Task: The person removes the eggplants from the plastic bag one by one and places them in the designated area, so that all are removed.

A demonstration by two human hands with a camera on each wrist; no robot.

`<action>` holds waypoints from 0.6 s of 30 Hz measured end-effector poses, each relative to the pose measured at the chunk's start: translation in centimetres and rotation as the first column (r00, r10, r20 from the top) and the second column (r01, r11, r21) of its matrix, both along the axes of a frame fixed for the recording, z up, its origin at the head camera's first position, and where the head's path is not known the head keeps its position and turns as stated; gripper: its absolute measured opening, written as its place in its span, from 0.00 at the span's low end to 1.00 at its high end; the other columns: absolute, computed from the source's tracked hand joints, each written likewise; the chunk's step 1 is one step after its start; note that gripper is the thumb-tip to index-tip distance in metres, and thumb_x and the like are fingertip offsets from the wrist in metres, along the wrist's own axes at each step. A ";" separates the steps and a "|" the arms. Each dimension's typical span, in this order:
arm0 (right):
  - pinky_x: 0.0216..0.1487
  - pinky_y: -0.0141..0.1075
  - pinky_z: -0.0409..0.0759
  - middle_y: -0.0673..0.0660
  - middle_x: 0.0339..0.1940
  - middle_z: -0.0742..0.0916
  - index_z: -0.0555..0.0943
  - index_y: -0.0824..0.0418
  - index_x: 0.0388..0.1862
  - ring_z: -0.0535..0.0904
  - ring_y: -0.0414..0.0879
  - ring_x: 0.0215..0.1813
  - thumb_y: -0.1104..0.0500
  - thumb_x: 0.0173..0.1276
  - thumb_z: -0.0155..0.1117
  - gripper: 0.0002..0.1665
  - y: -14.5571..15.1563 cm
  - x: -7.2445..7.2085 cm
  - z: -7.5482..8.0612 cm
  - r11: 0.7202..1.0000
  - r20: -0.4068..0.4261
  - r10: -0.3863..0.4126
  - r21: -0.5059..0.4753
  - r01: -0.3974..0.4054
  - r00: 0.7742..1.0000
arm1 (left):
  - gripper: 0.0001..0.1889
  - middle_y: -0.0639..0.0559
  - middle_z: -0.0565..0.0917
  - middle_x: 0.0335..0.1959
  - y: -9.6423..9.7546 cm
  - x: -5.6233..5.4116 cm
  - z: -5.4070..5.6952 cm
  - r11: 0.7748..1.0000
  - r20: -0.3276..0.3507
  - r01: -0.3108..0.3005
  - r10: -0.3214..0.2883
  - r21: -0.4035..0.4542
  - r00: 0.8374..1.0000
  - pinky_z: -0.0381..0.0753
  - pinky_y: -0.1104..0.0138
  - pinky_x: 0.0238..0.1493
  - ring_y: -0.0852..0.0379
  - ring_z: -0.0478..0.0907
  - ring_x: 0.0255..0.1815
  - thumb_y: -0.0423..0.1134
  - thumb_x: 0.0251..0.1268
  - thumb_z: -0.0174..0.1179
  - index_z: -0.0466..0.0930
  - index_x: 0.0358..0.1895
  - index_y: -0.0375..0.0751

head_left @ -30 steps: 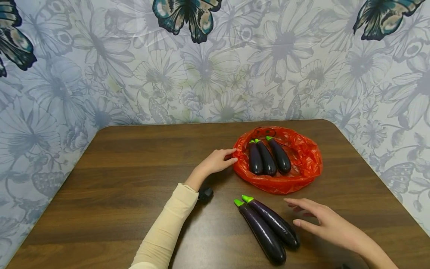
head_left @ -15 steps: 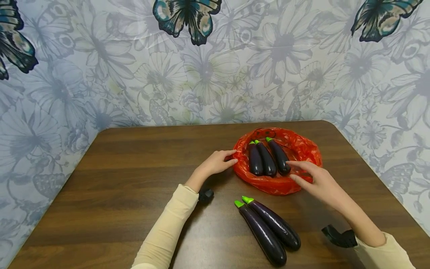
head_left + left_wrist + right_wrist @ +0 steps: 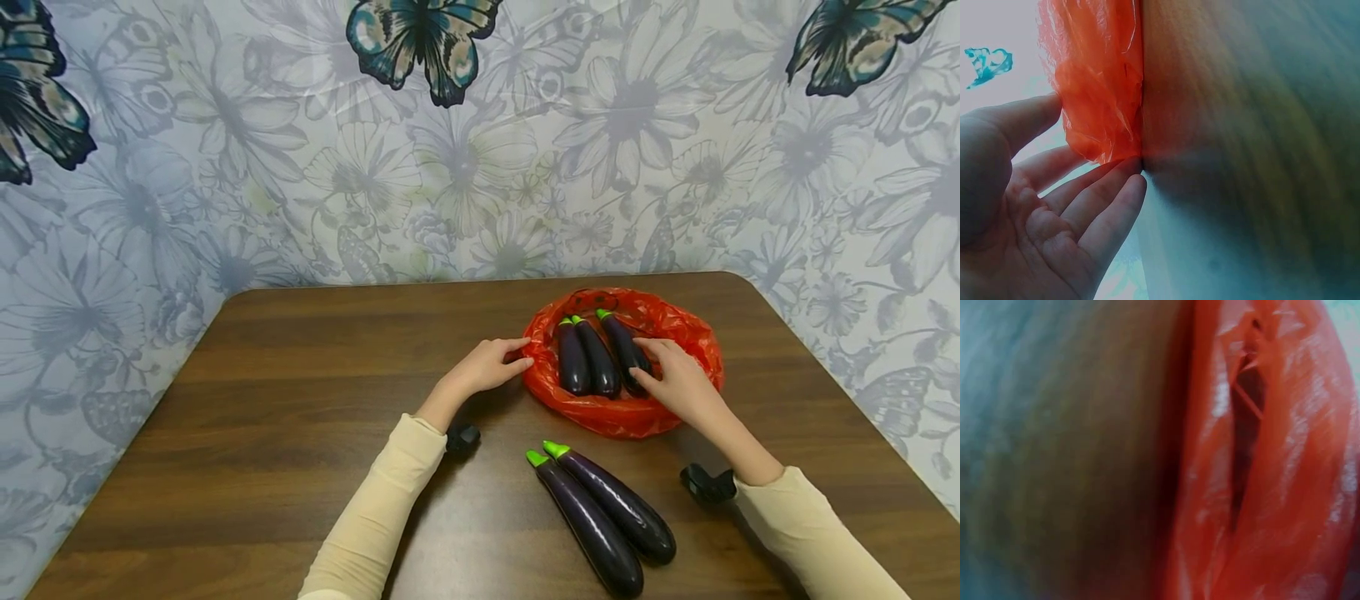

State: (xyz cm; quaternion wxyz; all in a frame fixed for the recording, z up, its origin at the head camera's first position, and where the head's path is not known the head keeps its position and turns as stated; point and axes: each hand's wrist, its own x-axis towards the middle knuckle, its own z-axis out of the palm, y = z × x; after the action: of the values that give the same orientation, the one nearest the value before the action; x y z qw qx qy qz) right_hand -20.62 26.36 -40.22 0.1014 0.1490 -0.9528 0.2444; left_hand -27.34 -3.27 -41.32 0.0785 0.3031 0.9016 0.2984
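A red plastic bag point(image 3: 622, 421) with its mouth spread wide stands at the back right of the table, holding three dark purple eggplants with green caps. My left hand point(image 3: 483, 367) rests its fingertips against the bag's left side; in the left wrist view, its relaxed fingers point(image 3: 1110, 215) touch the red plastic. Over the bag's right rim reaches my right hand point(image 3: 678, 379), its thumb and fingertips right at the rightmost eggplant point(image 3: 621, 342) inside, with a gap between them. The right wrist view is filled by the blurred red bag point(image 3: 1291, 487), and no fingers show there.
Two longer eggplants, the left one point(image 3: 588, 525) and the right one point(image 3: 618, 504), lie side by side on the wooden table point(image 3: 300, 433) in front of the bag. A flowered wall covering point(image 3: 465, 183) with butterflies rises behind the table's far edge.
My right hand has moved from beside the two front eggplants, up over the bag's rim and leftward to the rightmost eggplant inside. My left hand stays at the bag's side.
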 end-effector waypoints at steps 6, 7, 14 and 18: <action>0.47 0.58 0.72 0.74 0.53 0.75 0.71 0.72 0.60 0.73 0.66 0.49 0.62 0.61 0.66 0.30 0.1 -0.7 -0.3 1.000 0.020 0.008 0.015 -0.009 1.000 | 0.26 0.44 0.73 0.60 0.1 0.0 0.1 1.000 0.010 -0.011 0.011 0.011 1.000 0.67 0.61 0.59 0.50 0.70 0.60 0.46 0.69 0.53 0.68 0.66 0.39; 0.47 0.58 0.72 0.74 0.53 0.75 0.71 0.72 0.60 0.73 0.66 0.50 0.61 0.61 0.66 0.30 0.0 -0.7 -0.3 1.000 0.023 0.011 0.020 -0.011 1.000 | 0.26 0.44 0.73 0.60 0.1 0.0 0.2 1.000 0.010 -0.012 0.012 0.009 1.000 0.66 0.61 0.59 0.50 0.70 0.60 0.46 0.69 0.53 0.68 0.66 0.39; 0.47 0.58 0.73 0.75 0.52 0.76 0.70 0.74 0.60 0.73 0.66 0.49 0.61 0.59 0.68 0.32 -0.2 -1.3 -0.1 0.998 0.032 0.026 0.049 -0.027 0.999 | 0.25 0.44 0.73 0.60 0.1 0.1 0.1 1.000 0.007 -0.014 0.014 -0.008 1.000 0.66 0.61 0.59 0.51 0.70 0.60 0.45 0.69 0.53 0.67 0.66 0.39; 0.46 0.57 0.73 0.75 0.52 0.76 0.70 0.75 0.60 0.73 0.66 0.49 0.62 0.58 0.70 0.34 -0.2 -1.8 -0.2 0.998 0.025 0.040 0.048 -0.041 0.999 | 0.26 0.43 0.73 0.60 0.1 0.0 0.0 1.000 0.003 -0.014 0.014 -0.005 1.000 0.67 0.61 0.59 0.50 0.70 0.59 0.45 0.69 0.54 0.67 0.66 0.39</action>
State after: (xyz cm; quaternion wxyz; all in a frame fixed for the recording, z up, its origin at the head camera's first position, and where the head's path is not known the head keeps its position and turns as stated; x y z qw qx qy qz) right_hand -22.37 26.18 -40.47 0.0812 0.1679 -0.9563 0.2251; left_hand -27.34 -3.19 -41.30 0.0785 0.2963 0.9043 0.2971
